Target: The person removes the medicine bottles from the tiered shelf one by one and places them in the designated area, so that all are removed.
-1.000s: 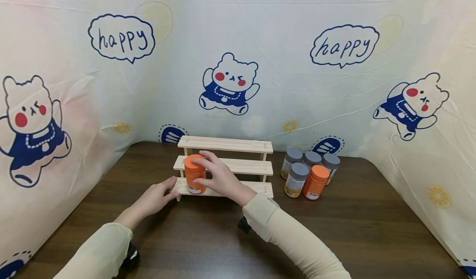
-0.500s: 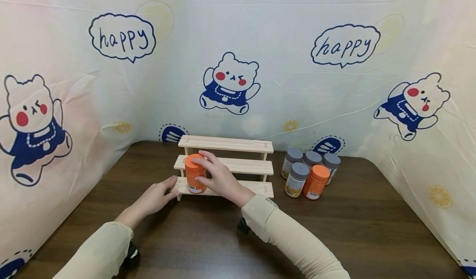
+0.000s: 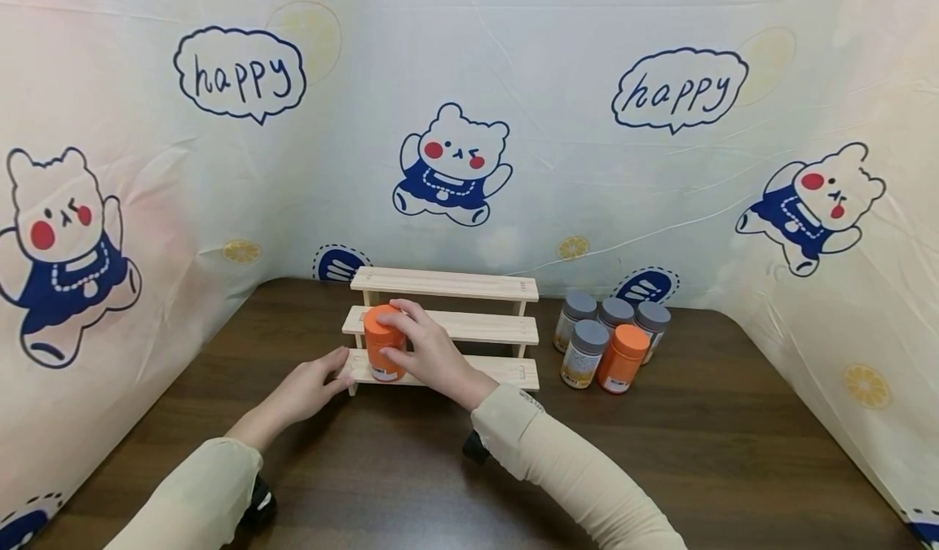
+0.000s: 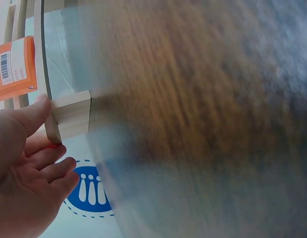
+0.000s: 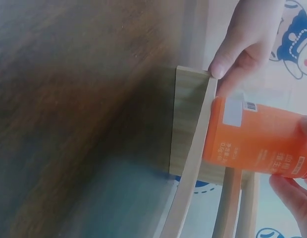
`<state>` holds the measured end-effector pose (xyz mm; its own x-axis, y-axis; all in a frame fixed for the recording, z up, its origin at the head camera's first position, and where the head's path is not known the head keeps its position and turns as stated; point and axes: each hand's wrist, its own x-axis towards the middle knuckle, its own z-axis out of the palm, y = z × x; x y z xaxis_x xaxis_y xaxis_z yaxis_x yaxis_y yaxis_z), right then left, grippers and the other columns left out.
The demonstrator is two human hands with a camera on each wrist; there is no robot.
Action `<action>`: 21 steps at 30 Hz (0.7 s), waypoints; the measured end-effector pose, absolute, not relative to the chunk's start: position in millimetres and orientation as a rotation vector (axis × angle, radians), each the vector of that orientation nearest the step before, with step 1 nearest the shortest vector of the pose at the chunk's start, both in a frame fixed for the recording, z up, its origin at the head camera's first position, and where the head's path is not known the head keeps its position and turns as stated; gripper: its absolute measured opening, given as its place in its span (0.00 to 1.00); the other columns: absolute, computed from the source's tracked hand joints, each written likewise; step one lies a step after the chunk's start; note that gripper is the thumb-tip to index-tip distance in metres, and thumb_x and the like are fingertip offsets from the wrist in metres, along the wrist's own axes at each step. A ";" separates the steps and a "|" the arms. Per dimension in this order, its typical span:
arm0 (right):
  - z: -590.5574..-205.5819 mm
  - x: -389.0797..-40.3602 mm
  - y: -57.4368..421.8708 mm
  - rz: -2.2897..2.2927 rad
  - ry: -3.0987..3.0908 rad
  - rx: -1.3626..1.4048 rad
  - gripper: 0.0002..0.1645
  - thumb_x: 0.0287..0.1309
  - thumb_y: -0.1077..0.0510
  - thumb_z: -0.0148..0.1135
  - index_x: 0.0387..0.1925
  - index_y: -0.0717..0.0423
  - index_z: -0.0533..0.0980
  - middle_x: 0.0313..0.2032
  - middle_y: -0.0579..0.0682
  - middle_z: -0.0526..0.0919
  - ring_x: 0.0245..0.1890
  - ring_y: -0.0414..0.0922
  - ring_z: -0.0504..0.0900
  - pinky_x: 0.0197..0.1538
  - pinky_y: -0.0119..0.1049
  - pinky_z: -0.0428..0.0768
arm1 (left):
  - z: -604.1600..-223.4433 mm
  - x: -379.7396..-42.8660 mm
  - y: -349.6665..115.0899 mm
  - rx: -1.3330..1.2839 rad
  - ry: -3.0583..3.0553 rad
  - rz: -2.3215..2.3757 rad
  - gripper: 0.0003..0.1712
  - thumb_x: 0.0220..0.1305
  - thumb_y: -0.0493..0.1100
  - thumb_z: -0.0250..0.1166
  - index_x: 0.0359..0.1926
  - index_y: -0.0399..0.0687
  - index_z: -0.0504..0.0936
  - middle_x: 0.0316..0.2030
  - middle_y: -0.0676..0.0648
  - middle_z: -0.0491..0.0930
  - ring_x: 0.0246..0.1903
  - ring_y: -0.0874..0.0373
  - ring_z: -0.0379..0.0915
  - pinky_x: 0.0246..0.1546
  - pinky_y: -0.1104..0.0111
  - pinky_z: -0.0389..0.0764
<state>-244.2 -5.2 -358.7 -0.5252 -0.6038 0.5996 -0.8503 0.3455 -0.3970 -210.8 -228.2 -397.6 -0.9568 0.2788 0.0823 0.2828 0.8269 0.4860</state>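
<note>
An orange bottle with an orange lid stands upright on the lowest step, at the left end of a three-step wooden display rack. My right hand grips it near the top; the right wrist view shows fingers on the bottle's side by the lid. The bottle's base meets the step. At the rack's left end, my left hand pinches the lowest step's corner. Its thumb lies on the front edge in the left wrist view, with other fingers behind and below the board.
To the right of the rack, several bottles with grey lids stand in a tight cluster with another orange bottle. Everything stands on a dark wooden table. A printed cloth hangs behind and along both sides.
My right forearm has shifted very slightly to the left. The orange bottle, the rack and my left hand stay where they were.
</note>
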 end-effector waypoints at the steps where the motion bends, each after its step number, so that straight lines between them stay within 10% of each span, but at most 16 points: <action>1: -358.6 -243.5 -5.1 0.989 -2.267 1.284 0.25 0.54 0.60 0.65 0.54 0.56 0.72 0.61 0.54 0.64 0.54 0.43 0.71 0.54 0.25 0.68 | -397.5 -210.8 -228.1 -0.458 -2.997 -0.799 0.34 0.64 0.44 0.59 0.63 0.26 0.61 0.61 0.28 0.59 0.58 0.35 0.59 0.55 0.46 0.62; 21: -344.4 -232.5 25.3 1.061 -2.213 1.276 0.23 0.50 0.63 0.68 0.50 0.59 0.74 0.58 0.56 0.67 0.50 0.44 0.74 0.49 0.26 0.73 | -400.4 -211.3 -228.7 -0.457 -2.982 -0.785 0.33 0.64 0.43 0.59 0.63 0.26 0.61 0.61 0.28 0.59 0.58 0.35 0.59 0.55 0.46 0.62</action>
<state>-232.5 25.3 -344.4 -0.5197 -0.5720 0.6346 -0.8530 0.3052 -0.4234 -211.3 -228.7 -400.4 -0.9566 0.2745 0.0974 0.2869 0.8300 0.4783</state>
